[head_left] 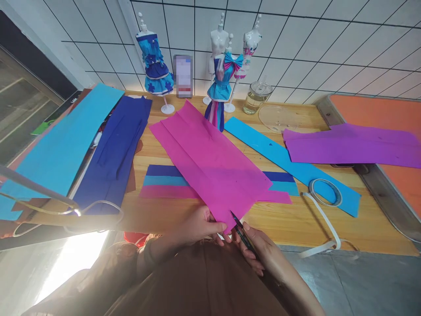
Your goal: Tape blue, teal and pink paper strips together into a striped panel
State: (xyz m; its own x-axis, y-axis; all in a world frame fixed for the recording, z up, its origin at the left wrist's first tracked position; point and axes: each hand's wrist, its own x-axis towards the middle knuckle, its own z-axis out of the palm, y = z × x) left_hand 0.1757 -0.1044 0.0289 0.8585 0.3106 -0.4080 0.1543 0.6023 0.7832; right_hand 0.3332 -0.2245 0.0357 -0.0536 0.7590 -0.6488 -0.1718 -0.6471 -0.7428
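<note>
A large magenta sheet (210,153), paper or thin cloth, lies slantwise over the wooden table. My left hand (202,228) pinches its near corner at the table's front edge. Black scissors (242,232) are in my right hand (259,248), their blades at that same corner and pointing up and left. Whether the blades are parted is hard to make out. Beneath the sheet runs a layered band of dark blue, light blue and pink strips (159,181), its middle covered.
Light blue (75,127) and dark blue sheets (113,149) lie left. At right are a blue strip (263,142), tape roll (325,192), purple sheet (348,147) and metal-edged orange board (378,109). Several dressed mannequins (154,63), a phone (183,77) and lidded glass (256,97) stand behind.
</note>
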